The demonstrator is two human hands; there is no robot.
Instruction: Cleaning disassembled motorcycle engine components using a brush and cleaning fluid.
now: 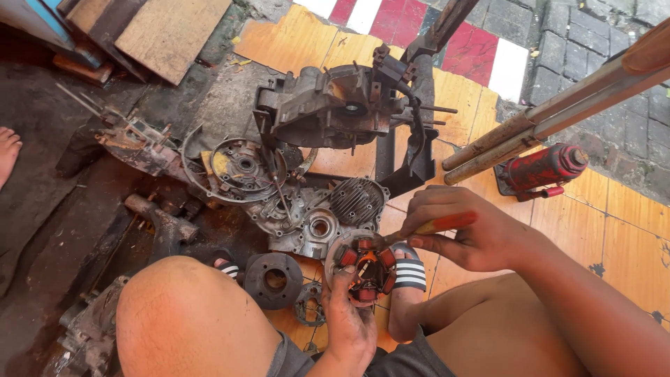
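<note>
head view: left hand point(349, 318) grips round copper-wound stator point(364, 265); right hand point(464, 230) holds red-handled screwdriver point(441, 224).

Copper-red coils on a grey stator plate point(364, 264), red-handled screwdriver point(441, 223), black-and-white striped sandal point(409, 271), orange floor tiles point(621, 230).

Greasy metal stator point(364, 269), seemingly copper-wound

One coil stator plate point(366, 265), one red-handled screwdriver point(440, 223), one red bottle jack point(544, 167), one finned cylinder head point(357, 200), one dark round hub point(273, 279), two long pipes point(558, 115), two striped sandals point(408, 269), two hands point(467, 230)
</note>
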